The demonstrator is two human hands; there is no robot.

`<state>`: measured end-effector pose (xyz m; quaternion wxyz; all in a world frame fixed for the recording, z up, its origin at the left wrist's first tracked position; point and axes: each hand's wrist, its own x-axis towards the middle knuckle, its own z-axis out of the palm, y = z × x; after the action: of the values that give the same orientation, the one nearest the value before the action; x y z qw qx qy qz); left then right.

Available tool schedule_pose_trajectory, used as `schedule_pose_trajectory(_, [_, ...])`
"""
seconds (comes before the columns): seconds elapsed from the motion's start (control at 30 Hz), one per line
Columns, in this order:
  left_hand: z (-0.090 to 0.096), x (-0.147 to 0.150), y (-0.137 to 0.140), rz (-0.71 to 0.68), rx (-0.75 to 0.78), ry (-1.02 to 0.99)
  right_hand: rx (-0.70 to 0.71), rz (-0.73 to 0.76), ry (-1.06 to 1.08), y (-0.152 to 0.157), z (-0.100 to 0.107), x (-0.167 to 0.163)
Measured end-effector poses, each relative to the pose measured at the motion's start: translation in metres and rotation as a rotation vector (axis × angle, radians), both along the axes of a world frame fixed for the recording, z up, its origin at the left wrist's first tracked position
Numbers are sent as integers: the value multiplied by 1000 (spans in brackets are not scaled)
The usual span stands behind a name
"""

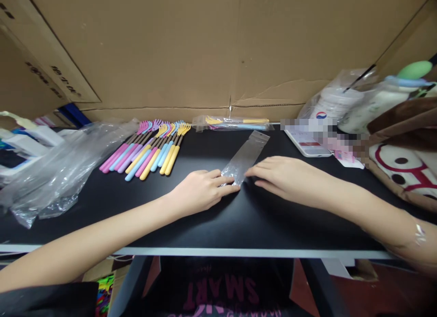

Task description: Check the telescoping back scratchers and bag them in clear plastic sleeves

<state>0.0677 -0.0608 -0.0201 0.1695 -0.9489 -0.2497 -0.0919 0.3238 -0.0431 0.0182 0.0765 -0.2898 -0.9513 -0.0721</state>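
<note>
A flat, narrow clear plastic bag (248, 154) lies slanted on the black table, its end with a small hole pointing away from me. My left hand (201, 191) rests on the bag's near end, fingers stretched out and slightly apart over the plastic. From the right, my right hand (285, 176) reaches the bag's near right edge, fingertips at or touching it, with the thumb apart from the fingers. Left of the bag, several hand-shaped back scratchers (152, 150) lie in a row, with pink, blue, purple and yellow handles towards me.
Bagged back scratchers (239, 122) lie against the cardboard wall (170, 48). Large crumpled plastic (68, 166) covers the table's left side. A phone (307, 144), a lidded cup (336, 103), a bottle (382, 98) and a brown cloth item (406, 157) stand or lie at right.
</note>
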Motion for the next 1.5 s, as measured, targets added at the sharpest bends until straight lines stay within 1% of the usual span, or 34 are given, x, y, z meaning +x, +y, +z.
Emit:
schedule_pose_trajectory(0.1, [-3,-2,2,-26,32,-48,40,-25,-70,24,-11,-7])
schedule_pose_trajectory(0.17, [-5,-4,3,-38,37,-72,53,-56,-80,33,-19,-9])
schedule_pose_trajectory(0.33, [-4,-7,6,-55,2,-119,55,-47,-23,35,-31,-9])
schedule_pose_trajectory(0.57, [-3,-4,4,-77,-198,-166,71,-29,73,30,-35,-11])
schedule_pose_trajectory(0.63, [-2,-3,2,-109,-278,-173,58,-40,105,27,-35,-13])
schedule_pose_trajectory(0.77, [-3,0,-3,-263,-484,-155,-30,-58,162,18,-33,-16])
schedule_pose_trajectory(0.87, [-4,2,-5,-301,-546,-130,-118,-17,209,17,-35,-18])
schedule_pose_trajectory(0.97, [-3,0,2,-227,-491,-162,-163,34,221,21,-39,-17])
schedule_pose_trajectory(1.1, [-1,-12,28,23,-333,-238,-180,47,183,26,-41,-15])
schedule_pose_trajectory(1.17, [-1,-21,43,135,-265,-220,-162,47,147,26,-40,-15])
schedule_pose_trajectory(1.23, [-3,-29,57,215,-227,-169,-135,48,114,25,-39,-15])
schedule_pose_trajectory(1.37, [-8,-38,70,310,-238,-84,-120,48,88,26,-38,-13])
schedule_pose_trajectory(1.5, [-9,-39,67,333,-240,-28,-122,8,81,34,-39,-5])
